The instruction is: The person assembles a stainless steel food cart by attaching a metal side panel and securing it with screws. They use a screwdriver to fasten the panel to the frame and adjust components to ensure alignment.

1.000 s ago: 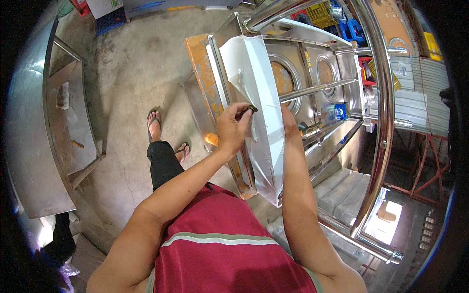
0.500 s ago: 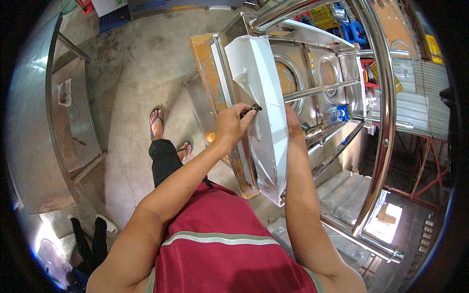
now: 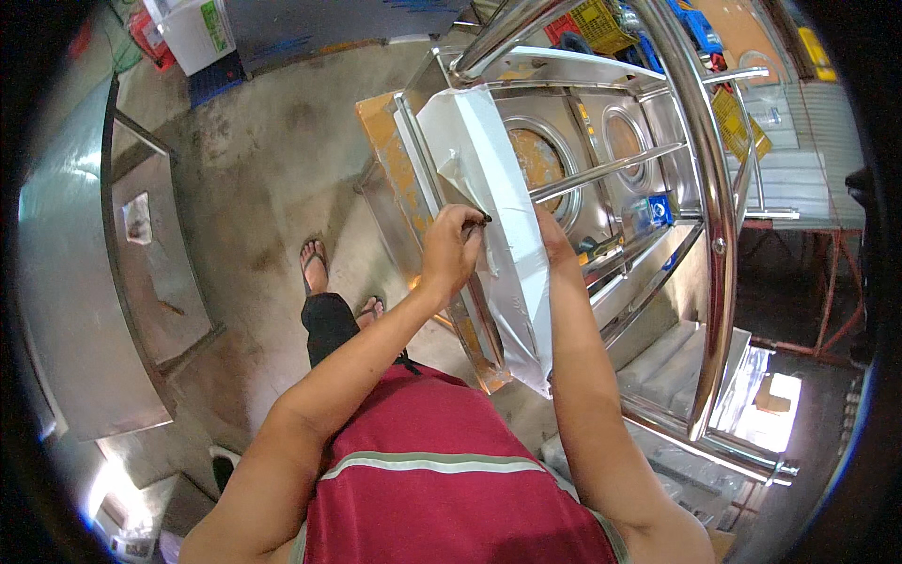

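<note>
My left hand point(image 3: 451, 249) is closed in a pinch at the near face of a long panel covered in white film point(image 3: 512, 216). Between its fingertips shows a small dark piece point(image 3: 486, 219), too small to name. Beside the fingers the film is wrinkled and partly lifted. My right hand point(image 3: 556, 242) reaches round the panel's other side, its fingers hidden behind it. The panel belongs to a shiny stainless-steel frame point(image 3: 550, 85) with round openings.
Thick polished tubes point(image 3: 716, 244) curve along the right. Inside the frame lie a blue box point(image 3: 660, 209) and a yellow-black tool point(image 3: 601, 252). A metal table point(image 3: 70, 273) stands at left. Yellow crates point(image 3: 606, 28) sit at the far right.
The whole view has shifted slightly. My left fingers have closed further over the small dark piece, which shows less now. My right hand stays behind the panel.
</note>
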A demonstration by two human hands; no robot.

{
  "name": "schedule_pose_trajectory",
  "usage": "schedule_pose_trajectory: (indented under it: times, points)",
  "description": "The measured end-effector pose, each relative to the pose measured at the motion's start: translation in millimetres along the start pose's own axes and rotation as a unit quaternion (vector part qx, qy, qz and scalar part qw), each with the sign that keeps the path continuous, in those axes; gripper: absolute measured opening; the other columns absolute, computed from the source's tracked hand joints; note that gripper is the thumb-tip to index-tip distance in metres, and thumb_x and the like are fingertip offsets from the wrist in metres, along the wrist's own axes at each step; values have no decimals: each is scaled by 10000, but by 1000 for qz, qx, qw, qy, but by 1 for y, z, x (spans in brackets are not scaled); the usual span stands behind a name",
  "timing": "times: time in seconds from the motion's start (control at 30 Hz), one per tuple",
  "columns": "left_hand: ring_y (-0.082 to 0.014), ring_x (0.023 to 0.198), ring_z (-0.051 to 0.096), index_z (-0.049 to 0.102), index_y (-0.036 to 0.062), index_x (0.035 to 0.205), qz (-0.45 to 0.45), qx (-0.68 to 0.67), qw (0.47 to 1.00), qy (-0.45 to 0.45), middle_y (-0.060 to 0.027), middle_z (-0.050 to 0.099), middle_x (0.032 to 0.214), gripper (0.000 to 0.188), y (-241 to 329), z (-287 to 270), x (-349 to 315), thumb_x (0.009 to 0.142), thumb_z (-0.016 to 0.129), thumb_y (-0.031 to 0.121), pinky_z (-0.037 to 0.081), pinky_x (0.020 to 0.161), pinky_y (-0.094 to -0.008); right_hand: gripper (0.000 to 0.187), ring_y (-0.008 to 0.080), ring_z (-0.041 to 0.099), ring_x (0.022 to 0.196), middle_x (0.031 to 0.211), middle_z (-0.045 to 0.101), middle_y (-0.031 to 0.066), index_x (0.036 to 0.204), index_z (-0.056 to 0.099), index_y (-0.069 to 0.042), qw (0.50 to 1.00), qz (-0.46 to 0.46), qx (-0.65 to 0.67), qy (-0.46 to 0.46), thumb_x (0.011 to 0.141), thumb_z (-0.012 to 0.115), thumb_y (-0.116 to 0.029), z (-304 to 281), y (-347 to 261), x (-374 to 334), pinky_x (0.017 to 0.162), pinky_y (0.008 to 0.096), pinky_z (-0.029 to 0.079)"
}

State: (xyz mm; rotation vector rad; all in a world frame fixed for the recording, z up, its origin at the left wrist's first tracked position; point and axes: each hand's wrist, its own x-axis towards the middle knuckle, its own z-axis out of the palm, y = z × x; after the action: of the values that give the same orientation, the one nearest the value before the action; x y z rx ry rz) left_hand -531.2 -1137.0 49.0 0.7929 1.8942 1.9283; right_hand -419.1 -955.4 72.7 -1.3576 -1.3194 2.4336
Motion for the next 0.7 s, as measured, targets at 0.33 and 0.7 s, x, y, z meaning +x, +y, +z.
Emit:
schedule_pose_trajectory:
  times: [0.33,0.7]
  points:
    - [-198,743,615,598,13,1145,-227,2,950,-214,-82,626,782,329,-35,5,3,1084,514,326,511,709,-391,402,127,720,894,1091,756,54,1276,692,-10,998,-26,-62,8,1039,604,-323,-21,9,21,769,279,589]
    - [-143,645,556,577,52,1069,-174,-13,965,-197,-48,545,812,271,-43,-10,18,1076,541,320,482,554,-324,465,128,704,896,1066,760,67,1211,736,-7,992,-49,-108,34,1014,625,-414,-16,10,22,778,296,563]
